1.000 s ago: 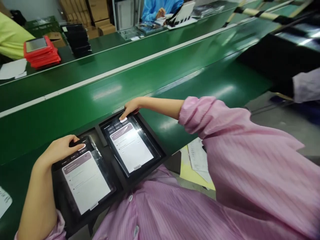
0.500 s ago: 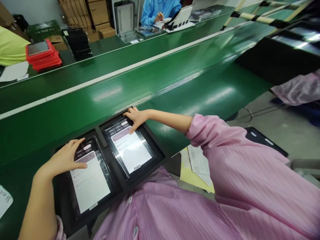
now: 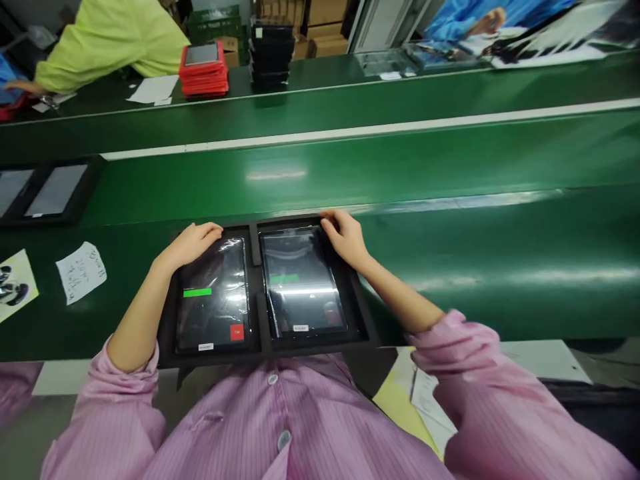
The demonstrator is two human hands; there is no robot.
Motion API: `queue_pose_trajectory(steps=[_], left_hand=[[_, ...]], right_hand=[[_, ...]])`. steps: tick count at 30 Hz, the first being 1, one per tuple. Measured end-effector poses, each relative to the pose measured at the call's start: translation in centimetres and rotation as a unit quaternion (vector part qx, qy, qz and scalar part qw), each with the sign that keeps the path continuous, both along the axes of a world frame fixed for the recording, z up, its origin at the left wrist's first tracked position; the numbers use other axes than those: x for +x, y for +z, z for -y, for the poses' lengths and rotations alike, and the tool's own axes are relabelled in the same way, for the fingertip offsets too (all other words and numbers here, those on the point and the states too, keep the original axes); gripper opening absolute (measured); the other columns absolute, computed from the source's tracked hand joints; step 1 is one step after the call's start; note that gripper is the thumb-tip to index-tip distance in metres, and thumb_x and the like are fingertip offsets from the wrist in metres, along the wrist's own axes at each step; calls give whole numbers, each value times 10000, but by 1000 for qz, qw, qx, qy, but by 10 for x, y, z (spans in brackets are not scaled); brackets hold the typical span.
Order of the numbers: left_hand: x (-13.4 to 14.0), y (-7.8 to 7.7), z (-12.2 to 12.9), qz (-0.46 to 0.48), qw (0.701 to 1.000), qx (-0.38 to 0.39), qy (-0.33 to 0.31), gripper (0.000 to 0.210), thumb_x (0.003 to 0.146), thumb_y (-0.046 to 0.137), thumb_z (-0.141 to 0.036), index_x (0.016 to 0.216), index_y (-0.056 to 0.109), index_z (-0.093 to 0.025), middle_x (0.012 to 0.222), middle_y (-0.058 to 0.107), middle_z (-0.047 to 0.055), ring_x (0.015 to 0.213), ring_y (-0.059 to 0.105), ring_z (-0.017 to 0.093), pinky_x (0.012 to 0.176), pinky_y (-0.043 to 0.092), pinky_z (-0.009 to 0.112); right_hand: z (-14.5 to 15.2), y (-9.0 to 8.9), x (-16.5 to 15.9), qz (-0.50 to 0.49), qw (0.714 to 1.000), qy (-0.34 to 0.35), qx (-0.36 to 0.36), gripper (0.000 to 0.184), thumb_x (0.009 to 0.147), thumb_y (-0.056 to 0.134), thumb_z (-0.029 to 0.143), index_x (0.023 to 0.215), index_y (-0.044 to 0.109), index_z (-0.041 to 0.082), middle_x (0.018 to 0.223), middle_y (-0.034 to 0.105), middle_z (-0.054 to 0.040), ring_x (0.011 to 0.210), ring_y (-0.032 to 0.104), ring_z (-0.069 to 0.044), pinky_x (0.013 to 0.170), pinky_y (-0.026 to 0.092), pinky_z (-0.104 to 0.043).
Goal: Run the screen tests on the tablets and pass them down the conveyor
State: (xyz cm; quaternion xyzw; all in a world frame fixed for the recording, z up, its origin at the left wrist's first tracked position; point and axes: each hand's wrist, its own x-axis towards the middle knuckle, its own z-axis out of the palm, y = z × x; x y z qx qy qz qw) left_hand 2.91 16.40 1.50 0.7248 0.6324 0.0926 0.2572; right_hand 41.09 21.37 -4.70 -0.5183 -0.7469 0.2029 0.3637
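Two tablets in clear film lie side by side in a black two-compartment tray (image 3: 263, 303). The left tablet (image 3: 213, 313) has a dark screen with a green bar and a small red square. A fainter green bar shows on the dark right tablet (image 3: 305, 303), along with glare. My left hand (image 3: 193, 245) rests over the far left corner of the left tablet, fingers stretched out. At the tray's far right corner, my right hand (image 3: 347, 240) touches the rim near the right tablet, its fingers bent and the thumb a little apart. Neither hand lifts anything.
Another black tray with tablets (image 3: 73, 190) sits on the green bench at left. A handwritten paper (image 3: 81, 272) lies nearer. Across the bench are red-cased tablets (image 3: 204, 70), a black stack (image 3: 271, 57), a person in yellow (image 3: 115, 40) and one in blue (image 3: 500, 17).
Both screens have turned from a white page to dark with a green bar. My hands have drawn back from the screens towards the tray's far corners. The view has swung left.
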Motion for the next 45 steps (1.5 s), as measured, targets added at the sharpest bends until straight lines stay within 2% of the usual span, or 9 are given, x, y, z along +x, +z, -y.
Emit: queue_pose_trajectory(steps=[3,5,9,13,16,19,27,34,45], left_hand=[[9,-3,42,-87,990,104,-45,496,997,475,-500,1385,538,-197,1434,600,144,1343,537,346,1204,105,708],[17,-9,66,-119,974,181,-73,481,996,527,-462,1386,532,-180,1484,546,174,1386,490,363,1202,78,720],[29,-24,85,-100,953,269,-93,238,1017,531,-331,1196,631,-211,1262,703,105,1166,656,279,1203,230,613],[28,-27,83,-28,948,305,-89,100,1000,580,-291,978,649,-222,954,758,8,883,703,182,1074,408,441],[23,-25,81,-22,948,299,-103,214,959,648,-376,826,598,-216,765,699,-29,722,648,164,954,432,407],[19,-24,80,-44,953,277,-111,348,940,635,-436,717,494,-210,666,597,-36,649,560,162,900,409,422],[23,-29,82,-90,966,211,-117,216,843,641,-401,884,541,-214,936,615,52,904,553,256,1020,296,541],[18,-29,83,-47,975,203,-76,174,830,552,-362,938,528,-228,1022,590,77,984,524,286,1033,286,546],[21,-34,88,-95,973,172,-117,362,810,600,-314,1143,575,-172,1120,532,129,1073,510,312,1123,225,622]], right_hand=[[46,0,15,4,999,31,33,235,980,483,324,1076,661,203,1017,661,-99,943,618,-258,852,493,-418],[76,1,21,44,996,55,61,264,994,495,348,1166,641,210,1107,626,-119,1055,589,-279,923,479,-450],[111,-1,20,103,984,74,125,398,987,539,340,1356,548,190,1250,540,-166,1170,518,-319,977,451,-499],[115,-3,16,148,970,93,167,253,985,542,271,1201,663,218,1238,536,-145,1134,523,-315,930,447,-496],[113,-3,16,161,965,89,186,203,971,548,208,1052,734,223,1223,546,-132,1093,532,-302,888,447,-480],[114,-3,18,161,966,84,185,208,962,562,199,1034,756,217,1203,556,-136,1078,537,-301,872,453,-478],[112,-8,18,161,971,105,145,209,954,569,247,1014,769,245,1190,582,-130,1065,576,-299,866,485,-486],[115,-9,22,106,990,1,89,229,951,542,304,1053,745,274,1151,615,-126,1081,603,-338,933,485,-560],[114,-7,21,85,992,-34,89,194,949,540,265,1062,697,249,1132,586,-136,1088,577,-333,932,505,-548]])
